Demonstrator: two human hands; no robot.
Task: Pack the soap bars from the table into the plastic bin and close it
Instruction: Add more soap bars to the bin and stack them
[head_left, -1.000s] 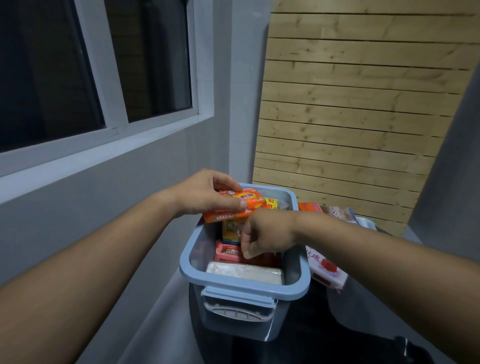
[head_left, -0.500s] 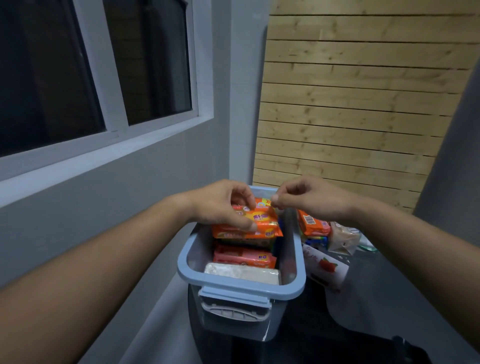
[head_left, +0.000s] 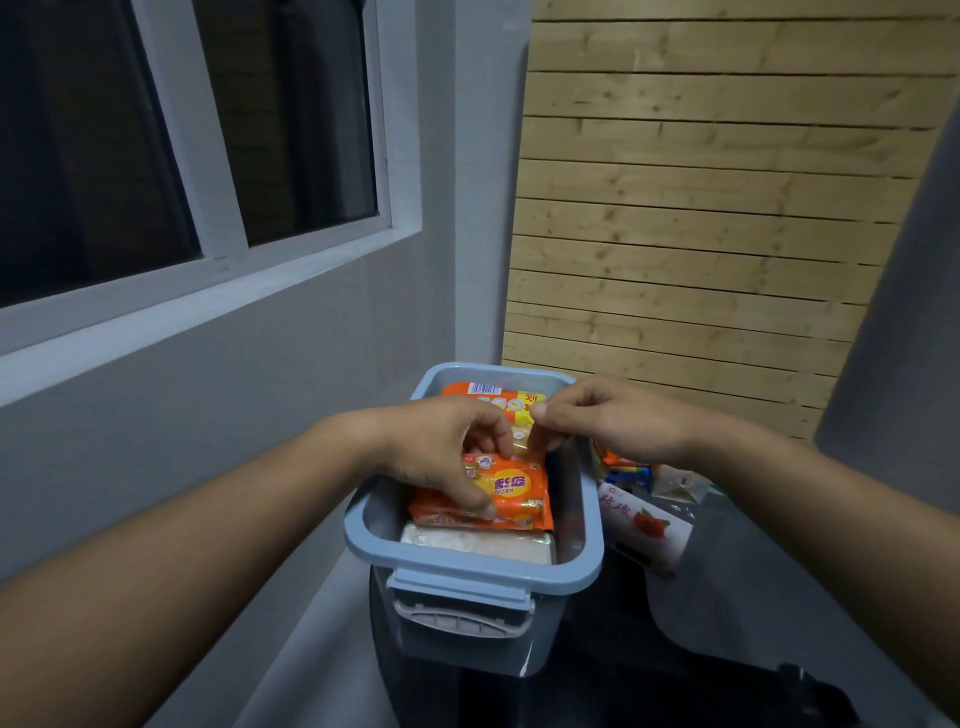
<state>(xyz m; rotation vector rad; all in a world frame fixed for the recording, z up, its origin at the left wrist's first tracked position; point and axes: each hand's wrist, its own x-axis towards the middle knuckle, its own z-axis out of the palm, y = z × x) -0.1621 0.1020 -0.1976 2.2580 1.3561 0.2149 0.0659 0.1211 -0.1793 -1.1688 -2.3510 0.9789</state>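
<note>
1. The plastic bin (head_left: 457, 564) stands open-topped on the dark table (head_left: 727, 649), with its latch handle (head_left: 462, 618) on the near end
2. The left hand (head_left: 441, 447) reaches over the bin's left rim and grips an orange soap pack (head_left: 514, 491) inside the bin — thumb on the pack's near edge, fingers curled over its far edge
3. The right hand (head_left: 613, 421) hovers over the bin's right rim with fingers curled, the tips at the far corner of that pack's wrapper; whether it pinches the wrapper cannot be told
4. A white soap bar (head_left: 478, 540) lies in the bin's near end, partly under the orange soap pack; a second orange pack (head_left: 488, 392) sits at the bin's far end
5. On the table just right of the bin — a white box with red print (head_left: 644, 525) and more wrapped bars (head_left: 675, 486), partly hidden under the right wrist
</note>
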